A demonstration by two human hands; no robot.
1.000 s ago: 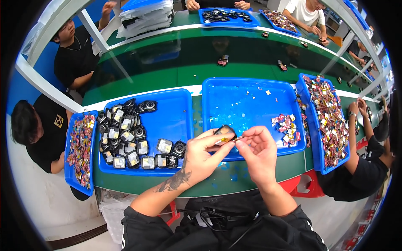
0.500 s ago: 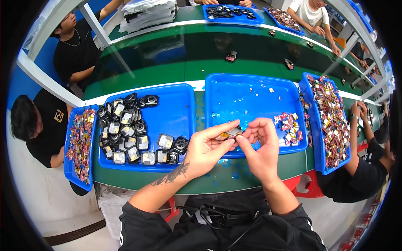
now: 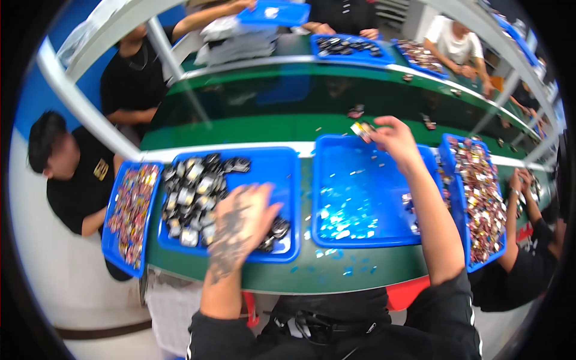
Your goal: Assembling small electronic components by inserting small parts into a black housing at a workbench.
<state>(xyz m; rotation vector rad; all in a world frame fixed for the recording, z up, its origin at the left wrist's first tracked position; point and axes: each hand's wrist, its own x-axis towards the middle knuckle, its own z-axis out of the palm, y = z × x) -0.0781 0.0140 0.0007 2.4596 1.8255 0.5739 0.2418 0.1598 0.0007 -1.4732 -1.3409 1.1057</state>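
Observation:
My right hand point(image 3: 396, 141) is raised over the far edge of the right blue tray point(image 3: 316, 204), beside the green belt. Between its fingertips it pinches a small electronic part point(image 3: 362, 129) with yellow, white and dark areas. Below my left hand point(image 3: 245, 213) lies the left blue tray point(image 3: 287, 186), holding black square cases that look like watch bodies point(image 3: 195, 180), many with pale faces. This hand is blurred by motion. Its thumb sticks out to the right, while its other fingers cannot be made out, nor whether they touch a case.
Blue film scraps point(image 3: 348, 219) litter the right tray. Narrow trays of small colourful parts stand at the left point(image 3: 133, 210) and right point(image 3: 480, 198). Dark parts lie on the green belt point(image 3: 270, 126). White frame posts point(image 3: 90, 102) rise nearby. Co-workers sit around; one arm holds a blue tray point(image 3: 273, 13).
My hands have parted from their shared hold on the part. The right carried a part up to the belt side; the left moved over the black cases. A blue tray appeared at the far side.

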